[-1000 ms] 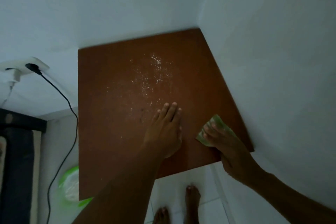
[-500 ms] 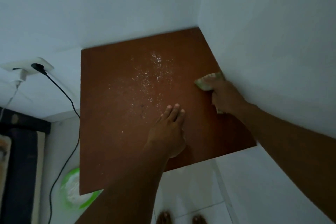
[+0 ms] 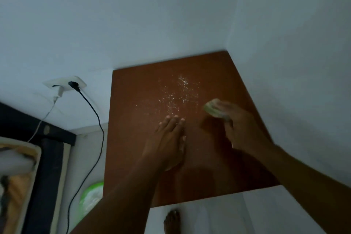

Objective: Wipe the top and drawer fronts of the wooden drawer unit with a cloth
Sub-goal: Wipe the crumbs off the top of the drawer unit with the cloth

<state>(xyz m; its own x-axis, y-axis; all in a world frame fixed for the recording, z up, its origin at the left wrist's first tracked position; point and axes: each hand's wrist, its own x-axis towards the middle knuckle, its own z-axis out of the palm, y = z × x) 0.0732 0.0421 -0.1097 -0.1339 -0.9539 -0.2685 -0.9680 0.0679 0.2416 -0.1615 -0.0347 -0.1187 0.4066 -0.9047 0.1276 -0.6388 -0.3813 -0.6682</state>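
The brown wooden top of the drawer unit [image 3: 133, 138] fills the middle of the view, tucked into a corner of white walls. White powdery specks [image 3: 176, 93] are scattered across its far middle. My left hand [image 3: 169, 142] lies flat on the top, fingers together, pointing at the specks. My right hand [image 3: 239, 125] presses a pale green cloth [image 3: 212, 109] onto the top, just right of the specks; it looks motion-blurred. The drawer fronts are hidden below the top.
A wall socket [image 3: 64, 83] with a black cable [image 3: 95, 116] and a white charger sits left of the unit. A green and white round object [image 3: 91, 197] lies on the floor by the unit's left side. Dark furniture [image 3: 43, 157] stands at far left. My foot [image 3: 171, 220] shows below.
My right hand with the cloth went from the top's near right corner up along the right wall edge, then left toward the specks. The left hand stayed flat. The camera tilted upward.
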